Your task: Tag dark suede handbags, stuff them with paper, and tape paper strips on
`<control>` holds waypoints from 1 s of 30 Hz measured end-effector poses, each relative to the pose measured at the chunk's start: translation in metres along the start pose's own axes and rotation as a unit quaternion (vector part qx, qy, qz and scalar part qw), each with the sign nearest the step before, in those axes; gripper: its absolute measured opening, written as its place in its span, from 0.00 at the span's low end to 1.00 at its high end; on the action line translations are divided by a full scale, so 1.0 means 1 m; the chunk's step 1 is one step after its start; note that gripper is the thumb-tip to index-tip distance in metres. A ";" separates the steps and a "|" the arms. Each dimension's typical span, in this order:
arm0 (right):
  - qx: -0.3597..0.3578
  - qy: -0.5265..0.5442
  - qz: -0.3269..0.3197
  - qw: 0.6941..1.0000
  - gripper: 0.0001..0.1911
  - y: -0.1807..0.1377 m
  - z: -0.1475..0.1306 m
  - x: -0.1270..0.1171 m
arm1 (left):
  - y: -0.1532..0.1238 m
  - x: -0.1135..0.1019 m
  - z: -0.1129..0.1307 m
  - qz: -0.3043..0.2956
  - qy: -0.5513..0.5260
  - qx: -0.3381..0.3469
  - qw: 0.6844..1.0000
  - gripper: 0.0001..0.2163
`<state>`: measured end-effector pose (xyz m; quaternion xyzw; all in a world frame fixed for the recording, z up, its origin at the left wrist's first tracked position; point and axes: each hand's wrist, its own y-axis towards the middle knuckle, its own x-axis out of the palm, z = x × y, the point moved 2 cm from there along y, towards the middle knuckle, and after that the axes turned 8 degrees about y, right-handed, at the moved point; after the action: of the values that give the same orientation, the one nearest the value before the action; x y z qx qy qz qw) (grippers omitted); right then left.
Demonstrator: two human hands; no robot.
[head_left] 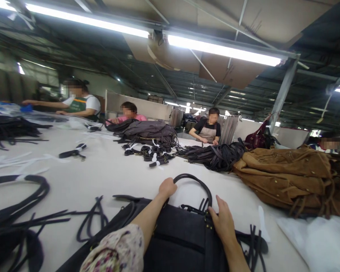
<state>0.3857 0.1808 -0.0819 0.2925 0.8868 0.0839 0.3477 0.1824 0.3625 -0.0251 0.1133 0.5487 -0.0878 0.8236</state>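
Note:
A black handbag lies on the table in front of me, its arched handle standing up at the far edge. My left hand is closed around the left side of that handle; its fingertips are mostly hidden. At the handle's right foot, near some brass studs, my right hand has its fingers stretched and the thumb apart, beside or touching the bag. Thin black straps hang out past the bag's right side, and more straps lie to its left.
Brown suede bags are heaped at the right, above clear plastic wrap. Dark bags and bundled straps cover the table's far middle. Another black bag's handle curves in from the left. Several people sit around the table.

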 end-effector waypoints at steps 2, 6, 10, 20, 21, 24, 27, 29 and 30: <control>-0.021 0.000 0.052 0.998 0.35 0.002 -0.005 -0.006 | -0.001 -0.008 -0.002 -0.022 -0.062 0.026 0.997 0.12; -0.085 0.011 0.117 0.989 0.41 0.001 -0.016 -0.015 | -0.024 -0.030 -0.011 -0.076 -0.170 0.108 0.976 0.10; -0.150 0.022 0.161 0.975 0.52 -0.003 -0.018 -0.016 | -0.056 -0.044 -0.024 -0.112 -0.214 0.148 0.959 0.07; -0.065 0.117 0.053 0.990 0.28 -0.006 -0.040 -0.032 | -0.082 -0.057 -0.028 -0.135 -0.230 0.166 0.949 0.07; -0.073 0.122 0.048 0.989 0.25 -0.005 -0.044 -0.034 | -0.083 -0.064 -0.024 -0.130 -0.228 0.174 0.949 0.04; -0.079 0.129 0.035 0.988 0.19 -0.002 -0.056 -0.037 | -0.079 -0.094 -0.001 -0.109 -0.227 0.214 0.944 0.12; -0.084 0.126 0.055 0.987 0.16 0.002 -0.067 -0.039 | -0.076 -0.127 0.042 -0.109 -0.222 0.277 0.929 0.29; -0.088 0.112 0.070 0.987 0.15 0.006 -0.074 -0.041 | -0.078 -0.143 0.078 -0.118 -0.197 0.325 0.917 0.35; -0.092 0.103 0.072 0.988 0.15 0.009 -0.076 -0.044 | -0.080 -0.146 0.096 -0.117 -0.135 0.351 0.919 0.36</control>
<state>0.3652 0.1673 0.0024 0.3126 0.8831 0.2195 0.2726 0.1897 0.2613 0.1383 0.3171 0.3757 -0.3849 0.7811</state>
